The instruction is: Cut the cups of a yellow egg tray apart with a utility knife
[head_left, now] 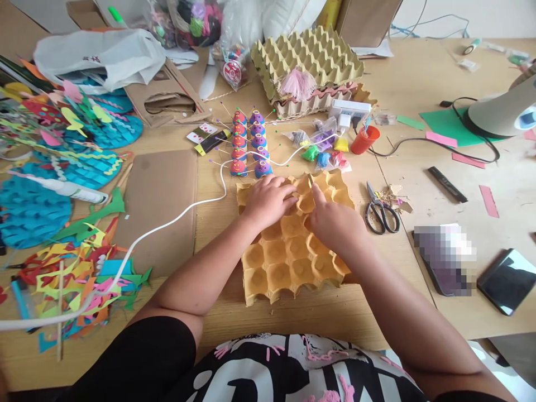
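Black shirt fabric with white lettering and pink marks (301, 368) is closest to me, at the tabletop's (221, 237) near edge. Just beyond it, right in front of me, lies the yellow egg tray (268, 276), its cups facing up. Both of my hands are on its far half, with a small gap between them. My left hand (270, 201) lies palm down over the cups, and my right hand (335, 220) has its index finger stretched toward the far edge, the other fingers curled under. I cannot tell whether either one is gripping the tray, since the undersides are hidden.

Past the tray stand two rows of painted figures, red ones (238, 153) and purple ones (260, 152), with a white cable (176, 215) running across them. To the right of the tray lie black-handled scissors (381, 215); to the left, a flat cardboard piece (161, 206) and colourful paper scraps (79, 279).
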A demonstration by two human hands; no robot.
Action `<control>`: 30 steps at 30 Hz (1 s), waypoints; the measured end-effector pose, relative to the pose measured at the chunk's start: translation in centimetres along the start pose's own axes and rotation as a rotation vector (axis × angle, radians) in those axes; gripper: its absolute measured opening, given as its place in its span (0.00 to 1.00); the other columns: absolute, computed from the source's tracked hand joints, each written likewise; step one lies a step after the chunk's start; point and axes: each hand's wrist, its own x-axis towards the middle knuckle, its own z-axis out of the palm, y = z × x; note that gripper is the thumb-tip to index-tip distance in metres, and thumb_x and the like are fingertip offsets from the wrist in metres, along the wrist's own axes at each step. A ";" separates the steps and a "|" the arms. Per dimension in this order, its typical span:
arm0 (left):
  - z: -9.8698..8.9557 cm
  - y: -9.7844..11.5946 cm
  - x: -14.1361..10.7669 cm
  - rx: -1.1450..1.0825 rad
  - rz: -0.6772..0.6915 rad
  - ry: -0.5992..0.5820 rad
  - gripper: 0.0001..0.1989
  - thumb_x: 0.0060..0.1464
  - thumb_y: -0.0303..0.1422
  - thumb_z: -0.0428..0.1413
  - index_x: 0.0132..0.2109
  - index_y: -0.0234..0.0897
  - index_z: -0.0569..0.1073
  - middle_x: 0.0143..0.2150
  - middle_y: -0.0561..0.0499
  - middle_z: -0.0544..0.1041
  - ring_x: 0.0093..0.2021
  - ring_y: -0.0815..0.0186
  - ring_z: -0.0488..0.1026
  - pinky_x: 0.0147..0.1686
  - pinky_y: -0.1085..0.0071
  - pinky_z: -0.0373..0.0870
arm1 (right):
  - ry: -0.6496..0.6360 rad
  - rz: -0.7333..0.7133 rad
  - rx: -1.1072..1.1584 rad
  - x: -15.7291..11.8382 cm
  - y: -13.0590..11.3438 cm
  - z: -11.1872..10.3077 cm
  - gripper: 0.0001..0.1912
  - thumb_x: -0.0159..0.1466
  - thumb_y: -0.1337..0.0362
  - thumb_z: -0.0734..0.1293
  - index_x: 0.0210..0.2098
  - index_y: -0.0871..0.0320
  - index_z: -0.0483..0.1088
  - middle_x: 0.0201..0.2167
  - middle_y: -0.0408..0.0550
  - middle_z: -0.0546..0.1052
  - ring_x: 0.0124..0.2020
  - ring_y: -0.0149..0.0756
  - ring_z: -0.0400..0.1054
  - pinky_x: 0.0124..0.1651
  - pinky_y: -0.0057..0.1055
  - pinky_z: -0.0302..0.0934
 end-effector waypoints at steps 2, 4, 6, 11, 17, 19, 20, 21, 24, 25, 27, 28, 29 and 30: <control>0.0 0.0 0.0 0.000 0.004 -0.005 0.16 0.70 0.44 0.58 0.58 0.48 0.82 0.61 0.45 0.79 0.63 0.50 0.70 0.62 0.54 0.68 | 0.000 -0.012 -0.002 -0.1 -0.1 0.1 0.41 0.73 0.65 0.53 0.81 0.68 0.34 0.45 0.64 0.85 0.46 0.51 0.81 0.42 0.40 0.71; 0.0 -0.1 0.0 -0.001 0.013 -0.006 0.16 0.70 0.43 0.57 0.58 0.48 0.82 0.61 0.45 0.78 0.63 0.50 0.69 0.62 0.54 0.68 | 0.000 -0.009 0.021 0.4 -0.2 -0.1 0.42 0.72 0.66 0.54 0.82 0.66 0.36 0.46 0.64 0.85 0.47 0.50 0.81 0.43 0.39 0.71; 0.0 -0.2 0.0 0.000 0.025 -0.003 0.15 0.70 0.43 0.57 0.57 0.47 0.82 0.60 0.45 0.78 0.62 0.50 0.69 0.61 0.55 0.68 | -0.006 -0.003 0.042 1.2 -0.2 -0.4 0.43 0.71 0.66 0.55 0.82 0.65 0.37 0.48 0.64 0.84 0.49 0.50 0.81 0.44 0.39 0.71; -0.1 -0.2 0.0 0.010 0.036 0.006 0.15 0.71 0.43 0.56 0.55 0.46 0.82 0.58 0.45 0.79 0.60 0.50 0.70 0.59 0.56 0.68 | 0.012 -0.011 0.087 3.5 0.3 -1.6 0.41 0.71 0.65 0.53 0.81 0.63 0.42 0.57 0.65 0.81 0.56 0.53 0.78 0.50 0.43 0.71; 0.0 0.0 0.0 -0.007 0.009 0.012 0.16 0.71 0.44 0.56 0.56 0.46 0.83 0.59 0.44 0.79 0.61 0.51 0.69 0.60 0.56 0.68 | -0.004 -0.019 0.098 2.3 0.8 -1.6 0.40 0.72 0.63 0.52 0.82 0.61 0.42 0.55 0.65 0.82 0.51 0.55 0.79 0.47 0.45 0.71; 0.1 0.0 0.0 -0.013 0.004 0.010 0.16 0.70 0.44 0.56 0.57 0.47 0.82 0.59 0.44 0.79 0.61 0.51 0.69 0.61 0.56 0.67 | -0.013 -0.008 0.080 1.3 0.7 -1.1 0.40 0.73 0.63 0.52 0.82 0.62 0.40 0.50 0.65 0.84 0.48 0.54 0.81 0.44 0.43 0.71; 0.1 0.0 0.0 -0.014 0.003 0.011 0.16 0.70 0.45 0.57 0.57 0.47 0.82 0.59 0.45 0.79 0.62 0.51 0.69 0.61 0.55 0.67 | -0.005 -0.011 0.072 0.8 0.7 -0.9 0.39 0.74 0.63 0.51 0.82 0.62 0.40 0.49 0.64 0.84 0.47 0.53 0.81 0.43 0.43 0.71; 0.1 0.0 0.0 -0.013 0.005 0.012 0.16 0.70 0.45 0.57 0.57 0.47 0.82 0.59 0.45 0.79 0.62 0.51 0.69 0.61 0.55 0.67 | 0.000 -0.011 0.066 0.5 0.6 -0.7 0.39 0.74 0.63 0.51 0.82 0.62 0.39 0.48 0.64 0.84 0.47 0.53 0.81 0.43 0.43 0.71; 0.1 -0.1 0.0 -0.004 0.015 0.007 0.16 0.70 0.44 0.57 0.57 0.47 0.82 0.60 0.45 0.79 0.62 0.50 0.69 0.61 0.55 0.67 | 0.000 -0.009 0.051 0.5 0.4 -0.5 0.39 0.74 0.63 0.52 0.82 0.61 0.39 0.49 0.62 0.84 0.47 0.52 0.81 0.44 0.42 0.71; 0.1 -0.1 0.0 0.000 0.018 0.004 0.16 0.70 0.44 0.57 0.57 0.47 0.82 0.60 0.45 0.79 0.62 0.50 0.69 0.61 0.55 0.67 | -0.007 -0.008 0.051 0.8 0.4 -0.6 0.40 0.73 0.64 0.53 0.82 0.61 0.39 0.49 0.62 0.84 0.48 0.52 0.81 0.44 0.42 0.71; 0.0 -0.2 0.0 0.007 0.022 0.001 0.16 0.70 0.44 0.56 0.57 0.47 0.82 0.60 0.45 0.78 0.62 0.50 0.69 0.60 0.55 0.68 | 0.000 -0.014 0.063 1.8 0.4 -0.9 0.40 0.72 0.65 0.54 0.82 0.62 0.40 0.52 0.63 0.84 0.52 0.52 0.80 0.47 0.41 0.71; 0.0 -0.2 0.0 0.010 0.025 0.001 0.16 0.70 0.44 0.56 0.56 0.46 0.82 0.60 0.45 0.79 0.61 0.50 0.69 0.60 0.55 0.68 | 0.008 -0.018 0.075 2.3 0.4 -1.1 0.40 0.72 0.65 0.54 0.81 0.63 0.41 0.53 0.64 0.83 0.54 0.52 0.79 0.48 0.42 0.72; 0.0 -0.2 0.0 0.011 0.028 0.002 0.15 0.71 0.44 0.56 0.56 0.46 0.82 0.59 0.44 0.79 0.61 0.50 0.70 0.60 0.55 0.68 | 0.017 -0.018 0.089 2.8 0.4 -1.4 0.40 0.72 0.65 0.54 0.81 0.64 0.42 0.54 0.64 0.83 0.55 0.52 0.79 0.49 0.43 0.72; 0.0 -0.2 0.0 0.010 0.030 0.002 0.15 0.71 0.44 0.56 0.56 0.46 0.82 0.59 0.45 0.79 0.61 0.51 0.70 0.60 0.56 0.68 | 0.019 -0.018 0.103 3.3 0.4 -1.6 0.40 0.71 0.66 0.54 0.81 0.64 0.43 0.56 0.65 0.82 0.56 0.53 0.78 0.50 0.43 0.72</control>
